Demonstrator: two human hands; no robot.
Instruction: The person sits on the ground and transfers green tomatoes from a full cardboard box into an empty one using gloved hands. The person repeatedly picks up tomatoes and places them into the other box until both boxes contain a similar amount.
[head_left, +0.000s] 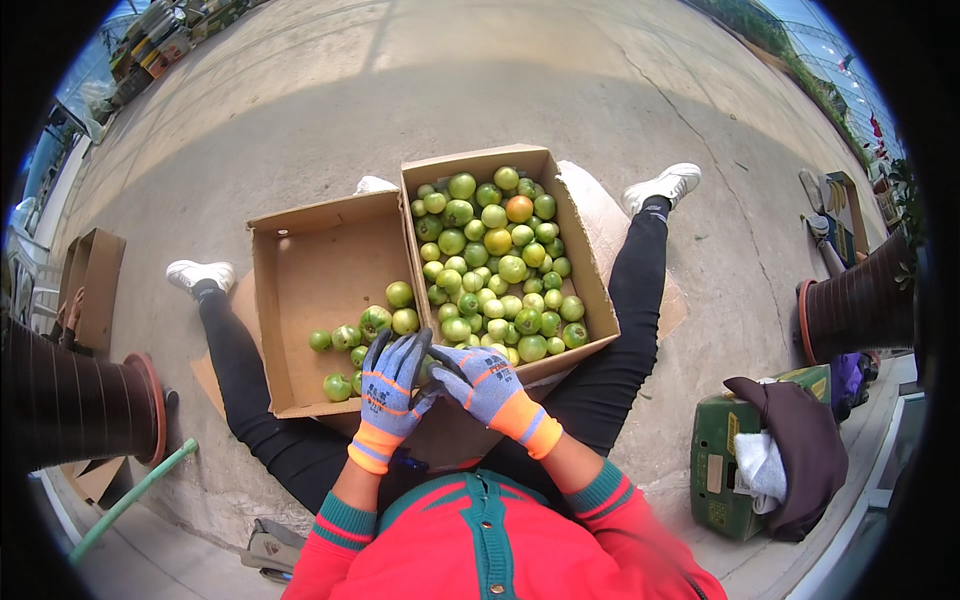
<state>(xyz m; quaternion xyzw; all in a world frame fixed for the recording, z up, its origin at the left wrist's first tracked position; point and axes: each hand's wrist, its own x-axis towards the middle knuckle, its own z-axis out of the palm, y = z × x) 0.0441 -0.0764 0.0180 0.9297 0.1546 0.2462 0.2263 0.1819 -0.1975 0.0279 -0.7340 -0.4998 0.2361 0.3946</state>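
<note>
My left hand (388, 386) and my right hand (474, 379) wear blue knit gloves with orange cuffs and dark fingertips. They meet over the front edges of two cardboard boxes. Between their fingers is a green tomato (424, 370), mostly hidden by the gloves. Several green tomatoes (375, 322) lie in the front right part of the left cardboard box (330, 262), some close to my left fingers. The right cardboard box (589, 262) holds many tomatoes, mostly green, with an orange-red one (519, 208) and a yellowish one (497, 241) among them.
My outstretched legs flank the boxes on the concrete floor (465, 97). Large dark pots (90, 397) lie tipped at left and right (862, 300). A green carton (720, 465) with dark cloth on it stands at right. A green pipe (135, 499) lies at lower left.
</note>
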